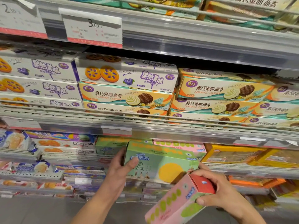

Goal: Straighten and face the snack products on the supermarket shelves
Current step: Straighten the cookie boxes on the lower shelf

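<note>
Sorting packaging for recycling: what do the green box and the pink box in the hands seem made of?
Green box: likely printed paperboard, slight sheen, with crisp folded edges. Pink box: likely the same, with a tucked red end flap.

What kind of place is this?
Most likely a supermarket snack aisle: tiered shelves stacked with cookie boxes, a price tag on the shelf rail, and a person's hands holding a green box and a pink box.
</note>
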The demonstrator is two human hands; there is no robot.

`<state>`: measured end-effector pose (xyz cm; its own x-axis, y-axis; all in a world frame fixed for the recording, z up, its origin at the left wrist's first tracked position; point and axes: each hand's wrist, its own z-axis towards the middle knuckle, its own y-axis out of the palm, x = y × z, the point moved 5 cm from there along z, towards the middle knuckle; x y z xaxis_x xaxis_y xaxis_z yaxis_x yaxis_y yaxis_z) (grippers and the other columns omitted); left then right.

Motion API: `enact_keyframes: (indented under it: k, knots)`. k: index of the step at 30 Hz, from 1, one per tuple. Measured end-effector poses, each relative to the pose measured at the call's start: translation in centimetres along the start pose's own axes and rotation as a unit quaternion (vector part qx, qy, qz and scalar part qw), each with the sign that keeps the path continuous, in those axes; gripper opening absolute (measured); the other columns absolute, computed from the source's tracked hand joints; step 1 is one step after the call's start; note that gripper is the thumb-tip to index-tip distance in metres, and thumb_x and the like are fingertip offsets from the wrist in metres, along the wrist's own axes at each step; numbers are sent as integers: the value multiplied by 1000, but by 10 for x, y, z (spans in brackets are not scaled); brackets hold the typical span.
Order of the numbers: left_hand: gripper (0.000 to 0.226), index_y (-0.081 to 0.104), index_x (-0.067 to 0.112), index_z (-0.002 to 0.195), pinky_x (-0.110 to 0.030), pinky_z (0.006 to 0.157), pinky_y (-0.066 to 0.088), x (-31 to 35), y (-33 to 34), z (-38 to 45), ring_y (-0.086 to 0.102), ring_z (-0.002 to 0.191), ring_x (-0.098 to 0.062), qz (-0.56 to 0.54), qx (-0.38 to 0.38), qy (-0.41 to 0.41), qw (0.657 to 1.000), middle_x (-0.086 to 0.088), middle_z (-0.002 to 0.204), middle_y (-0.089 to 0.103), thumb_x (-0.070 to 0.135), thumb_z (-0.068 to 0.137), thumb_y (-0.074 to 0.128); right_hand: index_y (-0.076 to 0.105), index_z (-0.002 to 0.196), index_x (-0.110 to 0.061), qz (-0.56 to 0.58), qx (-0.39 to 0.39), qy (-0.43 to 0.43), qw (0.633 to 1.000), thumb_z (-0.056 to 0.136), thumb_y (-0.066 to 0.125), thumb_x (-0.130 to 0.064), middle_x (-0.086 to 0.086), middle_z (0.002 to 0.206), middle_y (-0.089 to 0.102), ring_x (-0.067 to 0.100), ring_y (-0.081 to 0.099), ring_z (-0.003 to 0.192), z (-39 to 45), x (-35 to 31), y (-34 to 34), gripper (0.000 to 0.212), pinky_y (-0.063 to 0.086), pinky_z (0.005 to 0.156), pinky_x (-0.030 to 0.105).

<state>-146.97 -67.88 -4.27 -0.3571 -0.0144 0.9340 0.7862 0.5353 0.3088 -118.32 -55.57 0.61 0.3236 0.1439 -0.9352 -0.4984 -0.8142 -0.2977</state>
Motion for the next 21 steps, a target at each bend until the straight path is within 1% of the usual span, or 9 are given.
enact_keyframes:
  k: [2,6,9,11,14,16,18,19,21]
  knots:
    - [104,54,22,140,-44,110,47,4,5,2,63,125,-21,17,-13,8,1000,-3,133,68,65,53,91,76,113,-34,5,30,-6,1000,45,99,-38,-14,152,42,-23,26,138,3,-1,2,71,38,94,2]
    - [64,64,32,124,-36,97,54,17,15,8,68,113,-11,158,-15,51,986,11,119,73,65,70,75,81,98,-38,19,95,-23,995,37,99,-29,-17,138,52,-28,44,120,1,1,4,64,44,81,0]
    - [52,64,41,117,-26,90,45,31,25,9,56,106,6,366,34,133,920,28,118,59,77,81,59,81,103,-34,5,163,-40,986,26,100,-55,-15,141,56,-8,56,124,-5,19,4,82,50,83,8]
    - [56,64,33,128,-21,92,36,34,33,8,47,110,5,440,62,148,883,28,122,46,70,87,56,81,104,-31,3,183,-40,982,26,100,-60,-16,139,60,1,65,116,-10,26,5,85,56,82,15]
    - [54,62,31,135,-23,98,37,30,41,7,47,122,-3,460,66,138,875,23,131,47,64,92,56,82,93,-37,4,210,-49,976,27,101,-58,-23,127,65,-3,70,97,-13,23,9,72,54,75,10]
    - [54,59,33,139,-28,105,39,24,41,9,47,129,-9,462,70,128,875,17,140,51,63,94,54,81,85,-43,-1,229,-46,972,36,102,-41,-13,128,65,-5,70,89,-12,20,13,53,53,72,7]
    - [48,60,34,136,-27,101,41,24,42,11,51,123,-9,458,72,139,875,18,133,55,59,95,55,80,86,-42,-23,263,-55,963,31,100,-55,-10,129,64,-6,68,93,-15,20,11,60,52,73,6]
    - [45,61,35,134,-27,99,45,24,42,11,53,118,-5,453,69,151,876,20,130,57,56,95,56,79,89,-40,-34,280,-59,958,25,96,-67,-10,132,62,-3,67,99,-17,21,11,72,53,77,8]
    - [38,63,31,130,-17,95,48,25,42,11,54,109,9,427,52,177,885,24,120,59,46,96,59,78,97,-40,-44,301,-55,951,24,90,-77,-14,135,59,4,65,107,-21,23,9,82,53,84,10]
